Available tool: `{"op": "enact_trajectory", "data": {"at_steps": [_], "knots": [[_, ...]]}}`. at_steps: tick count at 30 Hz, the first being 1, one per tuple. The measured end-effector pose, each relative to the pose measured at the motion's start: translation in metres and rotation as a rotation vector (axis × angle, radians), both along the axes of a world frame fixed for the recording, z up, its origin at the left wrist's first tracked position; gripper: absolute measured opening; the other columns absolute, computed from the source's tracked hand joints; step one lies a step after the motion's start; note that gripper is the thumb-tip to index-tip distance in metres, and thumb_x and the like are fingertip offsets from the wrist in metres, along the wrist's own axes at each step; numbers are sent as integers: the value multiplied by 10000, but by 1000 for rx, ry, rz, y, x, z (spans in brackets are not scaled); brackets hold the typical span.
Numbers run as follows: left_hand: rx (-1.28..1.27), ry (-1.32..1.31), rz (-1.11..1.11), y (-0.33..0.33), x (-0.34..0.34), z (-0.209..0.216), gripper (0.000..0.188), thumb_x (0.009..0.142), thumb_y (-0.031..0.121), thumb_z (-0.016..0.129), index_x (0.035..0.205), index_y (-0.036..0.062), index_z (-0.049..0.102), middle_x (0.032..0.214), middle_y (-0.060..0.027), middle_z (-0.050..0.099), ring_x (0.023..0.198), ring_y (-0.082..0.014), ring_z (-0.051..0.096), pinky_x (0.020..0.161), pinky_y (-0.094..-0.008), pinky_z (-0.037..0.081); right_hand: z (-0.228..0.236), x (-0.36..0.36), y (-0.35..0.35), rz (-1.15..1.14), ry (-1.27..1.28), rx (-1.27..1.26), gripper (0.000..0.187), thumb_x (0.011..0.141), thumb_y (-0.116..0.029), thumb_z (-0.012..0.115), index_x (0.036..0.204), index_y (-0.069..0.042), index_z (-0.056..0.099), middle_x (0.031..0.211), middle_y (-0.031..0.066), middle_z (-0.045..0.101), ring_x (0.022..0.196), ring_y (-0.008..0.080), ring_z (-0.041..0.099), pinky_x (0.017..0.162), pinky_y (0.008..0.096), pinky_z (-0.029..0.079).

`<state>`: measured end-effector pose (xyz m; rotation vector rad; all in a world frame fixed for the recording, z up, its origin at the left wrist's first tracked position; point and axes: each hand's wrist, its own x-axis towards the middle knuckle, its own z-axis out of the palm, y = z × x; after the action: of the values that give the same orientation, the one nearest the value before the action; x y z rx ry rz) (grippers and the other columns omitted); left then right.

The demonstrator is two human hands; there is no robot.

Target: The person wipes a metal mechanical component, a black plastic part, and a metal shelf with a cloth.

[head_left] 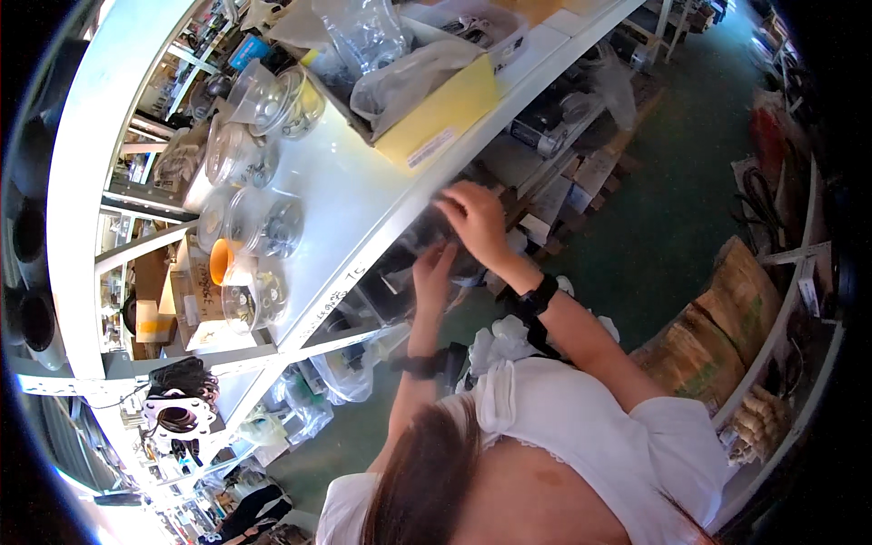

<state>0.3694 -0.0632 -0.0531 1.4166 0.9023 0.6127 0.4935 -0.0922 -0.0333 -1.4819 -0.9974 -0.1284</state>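
My right hand (477, 220) is raised at the front edge of the white shelf (336, 195), its thumb and fingertips drawn together. Just below and to the left, my left hand (434, 274) points upward with its fingers close together. Between and behind the fingers is a dark, see-through patch, perhaps clear plastic film; what either hand grips is too blurred to make out. A dark band circles each wrist. Nearest above the hands stands a yellow open box (445, 113) with clear plastic bags (363, 36) in it.
Clear plastic tubs (263, 222) with small parts line the shelf's left side, near an orange cup (221, 262). Black and metal gaskets (177, 413) hang at the lower left. Lower shelves hold bagged goods (345, 372). Brown sacks (718, 318) stand across the green-floored aisle (654, 182).
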Motion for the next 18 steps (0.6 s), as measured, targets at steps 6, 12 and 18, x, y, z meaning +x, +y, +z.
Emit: {"op": "enact_trajectory", "data": {"at_steps": [6, 12, 18], "knots": [[105, 124, -93, -1, 75, 14, 328, 788, 200, 612, 959, -77, 572, 777, -53, 584, 673, -84, 478, 589, -220, 390, -13, 77, -4, -58, 340, 53, 229, 776, -174, 615, 859, 37, 593, 811, 147, 599, 729, 276, 581, 654, 345, 450], [244, 75, -21, -12, 91, 17, 239, 798, 154, 555, 937, -39, 580, 820, -34, 596, 681, -87, 499, 605, -256, 409, -1, 78, 1, -167, 232, 94, 158, 774, -111, 610, 848, 25, 577, 767, 108, 587, 679, 218, 561, 618, 298, 437], [39, 102, 247, -13, 31, 19, 223, 802, 108, 558, 939, -67, 574, 800, -40, 596, 701, -81, 524, 613, -217, 432, 29, 16, 1, 160, -132, 38, 125, 693, -75, 629, 806, -51, 580, 764, 98, 575, 690, 277, 546, 623, 358, 420]]}}
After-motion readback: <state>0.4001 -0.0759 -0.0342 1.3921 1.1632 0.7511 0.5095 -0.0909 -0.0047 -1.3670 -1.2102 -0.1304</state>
